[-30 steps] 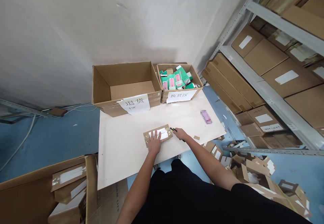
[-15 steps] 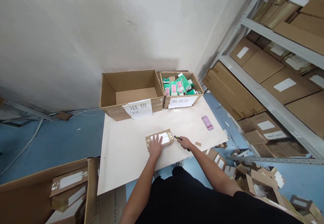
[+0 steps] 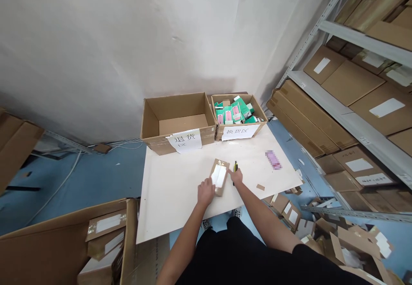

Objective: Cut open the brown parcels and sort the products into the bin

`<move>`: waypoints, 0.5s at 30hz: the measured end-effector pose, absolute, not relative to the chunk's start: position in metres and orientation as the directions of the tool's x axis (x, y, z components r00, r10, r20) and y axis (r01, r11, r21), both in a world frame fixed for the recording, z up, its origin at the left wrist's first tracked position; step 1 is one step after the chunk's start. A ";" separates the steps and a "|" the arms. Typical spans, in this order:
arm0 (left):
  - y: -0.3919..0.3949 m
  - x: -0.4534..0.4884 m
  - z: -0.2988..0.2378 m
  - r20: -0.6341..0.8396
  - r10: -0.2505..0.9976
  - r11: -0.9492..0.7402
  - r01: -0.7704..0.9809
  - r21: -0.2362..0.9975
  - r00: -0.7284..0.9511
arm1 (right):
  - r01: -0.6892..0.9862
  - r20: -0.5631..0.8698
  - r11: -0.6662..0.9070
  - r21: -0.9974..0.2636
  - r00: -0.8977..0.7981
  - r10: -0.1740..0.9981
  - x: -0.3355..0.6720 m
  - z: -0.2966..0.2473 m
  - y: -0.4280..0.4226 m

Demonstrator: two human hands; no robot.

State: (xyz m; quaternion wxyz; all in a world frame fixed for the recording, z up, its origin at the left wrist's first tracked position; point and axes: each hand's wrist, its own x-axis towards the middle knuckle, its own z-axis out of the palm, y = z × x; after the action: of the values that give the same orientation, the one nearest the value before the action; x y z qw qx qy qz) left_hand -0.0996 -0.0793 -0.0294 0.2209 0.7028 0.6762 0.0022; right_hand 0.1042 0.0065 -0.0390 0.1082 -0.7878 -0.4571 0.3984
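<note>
A small taped cardboard box [image 3: 222, 163] with a white label lies on the white table, its long side now pointing away from me. My left hand [image 3: 206, 192] has its fingers curled on the box's near left edge. My right hand [image 3: 236, 177] is closed around a black and yellow utility knife [image 3: 235, 167], which points away from me. One finger of that hand reaches to the box's right side. The knife's blade is too small to make out.
Behind stand an open carton [image 3: 180, 124] and another carton [image 3: 240, 131] holding green and pink boxes. A blurred-out purple patch [image 3: 273, 159] and a cardboard scrap [image 3: 260, 187] lie at right. Shelves of cartons stand right; a large carton [image 3: 131, 233] with parcels stands lower left.
The box has been turned from lying crosswise to lengthwise. My left hand has moved from its top to its near left edge. The knife has swung from pointing left to pointing away.
</note>
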 end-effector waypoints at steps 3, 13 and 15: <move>-0.085 -0.074 -0.029 -0.272 0.917 -0.161 0.895 0.417 0.292 | 0.528 -0.581 -0.668 -0.525 0.352 0.734 0.114 -0.032 0.026; -0.115 -0.147 -0.066 -0.397 0.916 0.279 0.803 0.526 -0.058 | 0.208 -0.635 -0.621 -0.755 0.001 0.772 0.102 -0.033 -0.007; -0.121 -0.161 -0.078 -0.419 0.899 0.371 0.734 0.569 -0.130 | 0.233 -0.638 -0.624 -0.746 0.020 0.770 0.091 -0.039 -0.018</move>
State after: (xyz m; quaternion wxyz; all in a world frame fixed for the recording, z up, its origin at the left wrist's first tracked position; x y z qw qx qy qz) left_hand -0.1610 -0.1209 -0.0781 0.3652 0.5492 0.7431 0.1127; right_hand 0.0909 -0.0183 -0.0389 0.2257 -0.6777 -0.3700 0.5940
